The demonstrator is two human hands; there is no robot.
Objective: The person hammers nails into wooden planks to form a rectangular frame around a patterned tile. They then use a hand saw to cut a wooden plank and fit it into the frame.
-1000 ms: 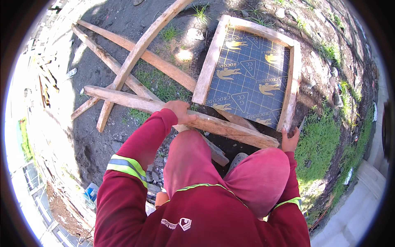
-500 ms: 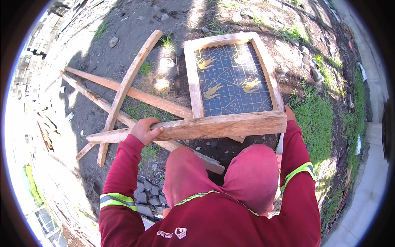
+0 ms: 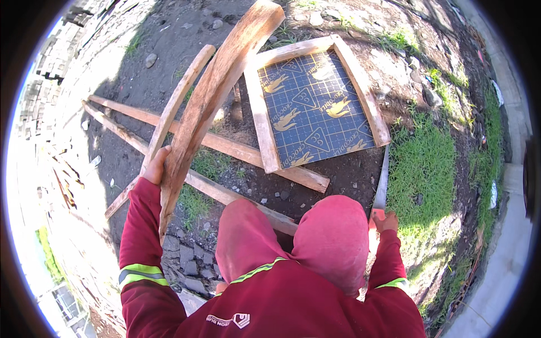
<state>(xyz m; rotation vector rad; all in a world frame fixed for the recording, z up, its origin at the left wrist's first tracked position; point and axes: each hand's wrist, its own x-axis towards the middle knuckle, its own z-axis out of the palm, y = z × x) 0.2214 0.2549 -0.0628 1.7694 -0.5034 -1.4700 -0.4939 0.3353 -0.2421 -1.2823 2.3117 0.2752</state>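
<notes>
Half a second earlier the loose plank [image 3: 211,90] lay crosswise over the near edge of the framed panel [image 3: 313,107], with a hand at either end; now it has swung round to the panel's left side, steeply angled, its far end beside the panel's far left corner. The near edge of the panel, which has no frame piece along it, shows again. The right hand [image 3: 386,221] has left the plank and come back toward the person, to the handle of a saw [image 3: 382,183] that lies just beyond the panel's near right corner, blade pointing at that corner.

The left arm reaches forward, well to the left of the panel, and the left hand [image 3: 156,166] alone holds the plank — clasping it by its left edge in the nearer half, thumb side up, some fingers hidden behind the wood. The right forearm is shorter in view, elbow bent, the hand low and to the near right of the panel. Its fingers touch the saw's handle; whether they are curled round it cannot be told.

Left of the panel a curved beam [image 3: 174,110] rests across two straight boards — one of them [image 3: 231,147] running up to the panel's near left corner.
</notes>
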